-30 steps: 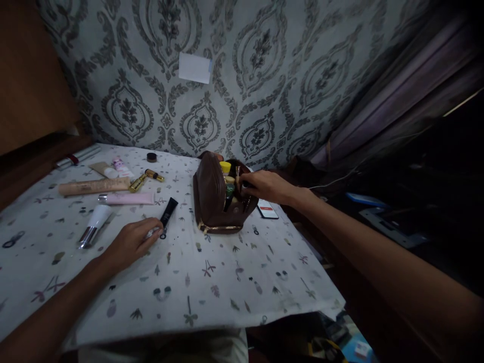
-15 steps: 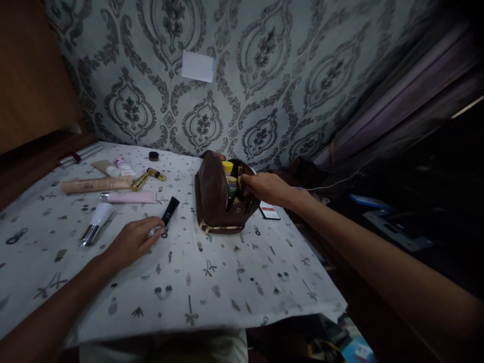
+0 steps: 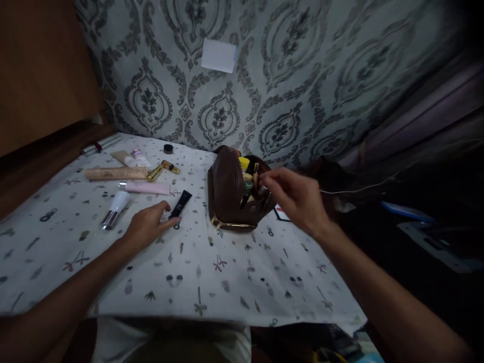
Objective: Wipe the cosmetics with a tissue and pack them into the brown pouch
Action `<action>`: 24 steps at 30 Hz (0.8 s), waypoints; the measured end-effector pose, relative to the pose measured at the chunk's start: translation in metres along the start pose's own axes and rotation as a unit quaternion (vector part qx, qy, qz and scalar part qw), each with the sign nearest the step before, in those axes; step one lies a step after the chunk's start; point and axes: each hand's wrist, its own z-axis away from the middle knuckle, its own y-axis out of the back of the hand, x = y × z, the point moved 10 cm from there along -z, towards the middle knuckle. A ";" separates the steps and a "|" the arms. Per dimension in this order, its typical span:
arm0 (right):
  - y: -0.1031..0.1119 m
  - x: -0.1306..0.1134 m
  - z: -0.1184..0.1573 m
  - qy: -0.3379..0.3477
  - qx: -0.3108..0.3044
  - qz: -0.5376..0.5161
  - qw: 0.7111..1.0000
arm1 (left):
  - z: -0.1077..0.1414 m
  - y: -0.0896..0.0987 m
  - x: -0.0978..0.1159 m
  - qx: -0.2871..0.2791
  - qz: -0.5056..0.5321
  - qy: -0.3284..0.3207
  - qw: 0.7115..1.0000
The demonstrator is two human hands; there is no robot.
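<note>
A brown makeup bag (image 3: pixel 229 184) with gold zips stands unzipped on the cloth. Inside it a yellow lid (image 3: pixel 244 163), a green item (image 3: pixel 248 188) and a gold-topped tube (image 3: pixel 256 171) show. My right hand (image 3: pixel 298 196) is over the bag's right side, its fingertips pinched at the opening; whatever is between them is hidden. On the left, my left hand (image 3: pixel 149 222) rests on the cloth, thumb and index finger apart around the near end of a black squeeze tube (image 3: pixel 181 203). That tube lies slanted, with something clear near its end.
Left of the hands lie a makeup brush (image 3: pixel 115 209), a pink tube (image 3: pixel 147 188), a long beige tube (image 3: pixel 115 173), small gold tubes (image 3: pixel 154 173) and a black round pot (image 3: pixel 168 148). A phone (image 3: pixel 282 214) sits partly behind the right hand. Patterned wallpaper rises behind the table (image 3: pixel 227 262).
My right hand has drawn back a little from inside the bag toward its opening. My left thumb and index finger have spread apart beside the black tube. The camera view has shifted slightly left.
</note>
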 end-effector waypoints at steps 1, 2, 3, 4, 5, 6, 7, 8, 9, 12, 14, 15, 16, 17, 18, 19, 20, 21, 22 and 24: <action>-0.014 -0.013 0.010 0.008 -0.007 -0.044 0.999 | 0.000 -0.003 0.001 -0.012 -0.017 0.009 1.000; -0.033 -0.028 0.021 0.026 -0.032 -0.090 0.995 | -0.001 -0.006 0.003 -0.023 -0.033 0.013 0.999; -0.057 -0.045 0.031 0.052 -0.073 -0.132 0.987 | -0.001 -0.009 0.006 -0.032 -0.050 0.014 0.998; -0.083 -0.059 0.041 0.069 -0.114 -0.168 0.977 | -0.002 -0.012 0.009 -0.040 -0.068 0.014 0.997; -0.107 -0.069 0.048 0.074 -0.141 -0.201 0.966 | -0.003 -0.013 0.011 -0.047 -0.084 0.015 0.995; -0.128 -0.074 0.052 0.068 -0.151 -0.228 0.960 | -0.004 -0.014 0.012 -0.052 -0.096 0.018 0.994; -0.153 -0.074 0.054 0.039 -0.177 -0.249 0.951 | -0.005 -0.014 0.012 -0.056 -0.098 0.026 0.993; -0.178 -0.068 0.055 -0.015 -0.201 -0.284 0.937 | -0.006 -0.013 0.010 -0.060 -0.088 0.038 0.994; -0.202 -0.059 0.056 -0.088 -0.219 -0.338 0.911 | -0.006 -0.013 0.007 -0.064 -0.063 0.050 0.995; -0.250 -0.035 0.056 -0.289 -0.181 -0.525 0.779 | -0.008 -0.010 0.000 -0.062 0.082 0.070 0.992; -0.263 -0.037 0.048 -0.310 -0.142 -0.619 0.708 | -0.007 -0.007 0.003 -0.043 0.172 0.052 0.983; -0.265 -0.041 0.044 -0.299 -0.130 -0.653 0.683 | -0.006 -0.005 0.006 -0.031 0.193 0.036 0.980; -0.267 -0.045 0.040 -0.289 -0.120 -0.681 0.663 | -0.005 -0.003 0.010 -0.019 0.196 0.018 0.980; -0.268 -0.049 0.038 -0.283 -0.114 -0.702 0.644 | -0.003 -0.001 0.015 -0.011 0.186 0.000 0.982; -0.269 -0.051 0.038 -0.283 -0.108 -0.718 0.626 | -0.002 0.000 0.020 -0.005 0.174 -0.017 0.985; -0.270 -0.051 0.039 -0.289 -0.100 -0.731 0.610 | -0.001 0.000 0.022 -0.001 0.167 -0.026 0.986; -0.270 -0.050 0.040 -0.295 -0.093 -0.741 0.597 | -0.001 0.001 0.022 0.005 0.173 -0.023 0.985; -0.270 -0.049 0.041 -0.299 -0.089 -0.748 0.586 | -0.002 0.003 0.020 0.015 0.191 -0.011 0.981; -0.270 -0.048 0.042 -0.302 -0.086 -0.752 0.579 | -0.004 0.005 0.015 0.030 0.222 0.008 0.974; -0.269 -0.045 0.043 -0.308 -0.085 -0.755 0.573 | -0.009 0.008 0.002 0.066 0.312 0.051 0.946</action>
